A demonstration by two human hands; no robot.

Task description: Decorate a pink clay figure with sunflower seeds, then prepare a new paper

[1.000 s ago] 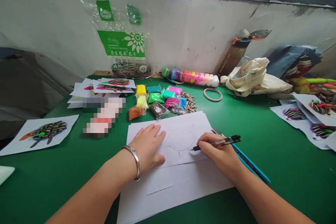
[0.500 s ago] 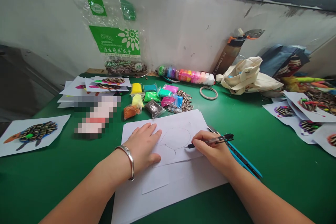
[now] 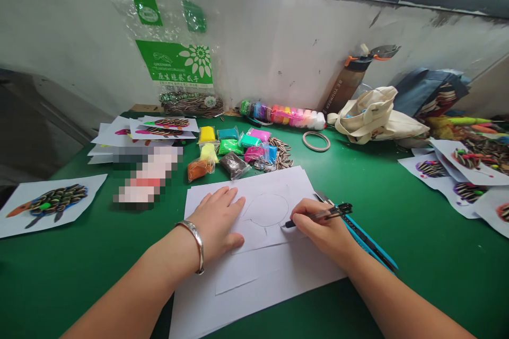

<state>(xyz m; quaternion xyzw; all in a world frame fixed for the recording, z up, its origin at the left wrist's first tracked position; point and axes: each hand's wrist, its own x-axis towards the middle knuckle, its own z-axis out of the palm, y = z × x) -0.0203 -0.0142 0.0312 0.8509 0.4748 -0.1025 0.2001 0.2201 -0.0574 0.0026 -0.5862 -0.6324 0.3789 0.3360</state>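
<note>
My left hand point(image 3: 217, 222) lies spread on the left part of a white sheet point(image 3: 254, 238), a silver bangle at its wrist. My right hand point(image 3: 322, 225) is closed around a black pen point(image 3: 318, 216), whose tip touches the paper at the lower right of a thin drawn outline. The outline point(image 3: 265, 210) is rounded, with short strokes beneath it. More white paper point(image 3: 246, 307) lies under the sheet. Beside my right hand is a blue and black tool point(image 3: 369, 243), partly hidden by that hand.
Colored clay packets point(image 3: 230, 146) and sunflower seeds point(image 3: 281, 153) lie behind the paper, near a tape ring point(image 3: 316, 141). Seed-decorated pictures point(image 3: 59, 204) are at both sides. A bottle point(image 3: 345, 82) and cloth bag point(image 3: 369, 114) stand at the wall.
The pen tip has moved slightly down and right, and short strokes now show below the outline's right side. My left hand has stayed in place.
</note>
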